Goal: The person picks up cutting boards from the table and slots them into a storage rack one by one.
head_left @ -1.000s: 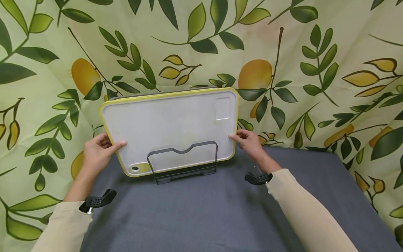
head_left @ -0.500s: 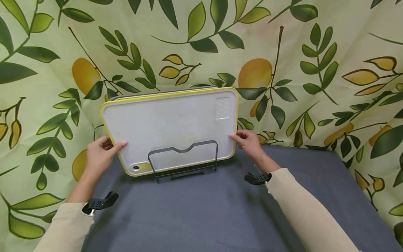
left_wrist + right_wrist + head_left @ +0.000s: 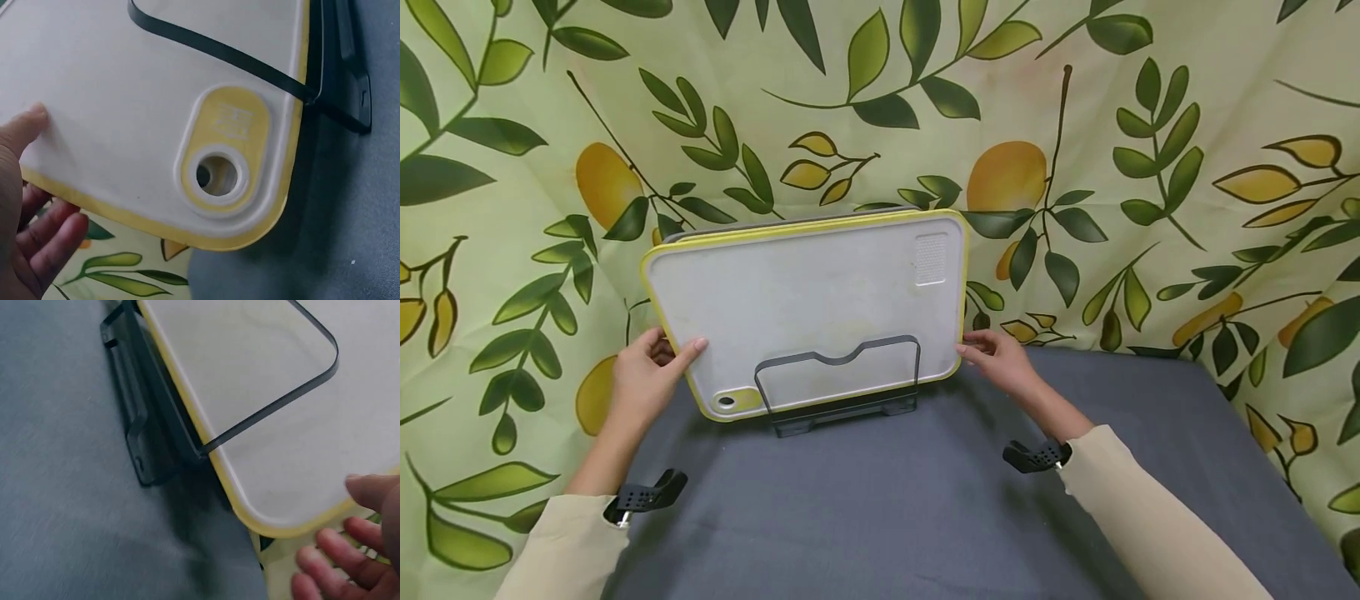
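A white cutting board (image 3: 820,292) with a yellow rim stands on its long edge, tilted, in a black metal rack (image 3: 835,360). A yellow oval with a hole (image 3: 217,175) marks its lower left corner, and a textured patch (image 3: 930,258) its upper right. The left hand (image 3: 643,379) pinches the board's left edge, thumb on the front face, fingers behind. At the right edge, the right hand (image 3: 1000,360) has its thumb tip close at the yellow rim. Its fingers (image 3: 337,550) are loosely spread outside the board in the right wrist view.
Behind the front board, a grey edge (image 3: 790,222) shows along the top. The rack stands on a table with a grey cloth (image 3: 880,508). A leaf-and-fruit patterned cloth (image 3: 910,50) hangs close behind. Each wrist wears a black camera mount (image 3: 1037,456).
The right hand has eased off the board's face and moved slightly down and right, its thumb now at the rim. The left hand has shifted slightly right; the board has barely moved.
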Motion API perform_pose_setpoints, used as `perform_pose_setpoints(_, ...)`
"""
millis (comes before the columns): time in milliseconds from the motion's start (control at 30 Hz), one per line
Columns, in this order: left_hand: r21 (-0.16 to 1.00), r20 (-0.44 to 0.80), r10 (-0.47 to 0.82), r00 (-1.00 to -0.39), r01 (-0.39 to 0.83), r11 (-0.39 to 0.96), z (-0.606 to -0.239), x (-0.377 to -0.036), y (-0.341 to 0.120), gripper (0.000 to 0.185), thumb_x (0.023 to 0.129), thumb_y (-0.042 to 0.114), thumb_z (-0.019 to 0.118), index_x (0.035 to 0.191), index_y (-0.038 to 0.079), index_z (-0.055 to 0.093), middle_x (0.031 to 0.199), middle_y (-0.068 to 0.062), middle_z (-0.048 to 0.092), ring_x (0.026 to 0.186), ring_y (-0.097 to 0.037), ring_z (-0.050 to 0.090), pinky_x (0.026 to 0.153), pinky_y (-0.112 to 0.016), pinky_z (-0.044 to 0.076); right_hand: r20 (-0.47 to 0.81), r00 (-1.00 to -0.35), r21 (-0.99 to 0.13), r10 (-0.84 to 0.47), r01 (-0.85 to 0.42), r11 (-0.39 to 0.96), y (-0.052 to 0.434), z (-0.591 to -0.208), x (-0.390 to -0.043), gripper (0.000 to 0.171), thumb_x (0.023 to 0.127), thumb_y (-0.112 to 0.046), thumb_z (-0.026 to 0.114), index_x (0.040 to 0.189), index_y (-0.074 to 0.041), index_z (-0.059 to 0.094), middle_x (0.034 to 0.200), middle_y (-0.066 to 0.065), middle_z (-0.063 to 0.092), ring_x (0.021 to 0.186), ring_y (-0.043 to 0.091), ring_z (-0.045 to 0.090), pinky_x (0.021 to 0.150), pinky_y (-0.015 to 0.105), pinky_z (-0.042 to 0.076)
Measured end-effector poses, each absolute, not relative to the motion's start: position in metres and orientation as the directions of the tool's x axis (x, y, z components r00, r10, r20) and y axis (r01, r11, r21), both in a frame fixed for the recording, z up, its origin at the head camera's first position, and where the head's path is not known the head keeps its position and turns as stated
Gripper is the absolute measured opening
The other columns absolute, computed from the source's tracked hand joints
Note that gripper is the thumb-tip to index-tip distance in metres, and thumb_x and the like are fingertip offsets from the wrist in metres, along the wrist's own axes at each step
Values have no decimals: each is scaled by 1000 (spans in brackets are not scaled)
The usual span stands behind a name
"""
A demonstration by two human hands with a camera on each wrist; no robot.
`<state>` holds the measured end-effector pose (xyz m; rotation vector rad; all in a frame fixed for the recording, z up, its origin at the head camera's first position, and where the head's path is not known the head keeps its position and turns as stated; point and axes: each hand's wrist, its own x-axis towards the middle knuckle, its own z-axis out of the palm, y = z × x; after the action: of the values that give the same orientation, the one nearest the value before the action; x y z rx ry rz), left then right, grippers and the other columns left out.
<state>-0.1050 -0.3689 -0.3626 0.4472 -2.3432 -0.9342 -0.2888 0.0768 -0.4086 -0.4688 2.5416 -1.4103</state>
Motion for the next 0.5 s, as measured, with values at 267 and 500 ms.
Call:
perform_pose_setpoints(267, 664, 392, -527, -754, -164, 730, -357, -98, -356, 63, 92, 44, 71, 137, 2, 55, 115, -22, 68, 81, 4, 54, 64, -6, 40, 7, -892, -681, -452, -335, 651, 118, -409, -262, 44, 101, -35, 62, 129, 0, 64, 120, 18, 71, 108, 31, 66, 87, 45, 56)
perform_pose_setpoints(500, 670, 554, -562, -614, -72, 739, -351, -94, -335, 63, 89, 22, 77, 144, 5, 51, 128, -19, 56, 106, -14, 49, 85, -13, 38, 38, -875, -550, -482, -421, 721, 155, -407, -239, 42, 99, -37, 64, 124, -3, 67, 111, 11, 73, 101, 27, 68, 83, 46, 57)
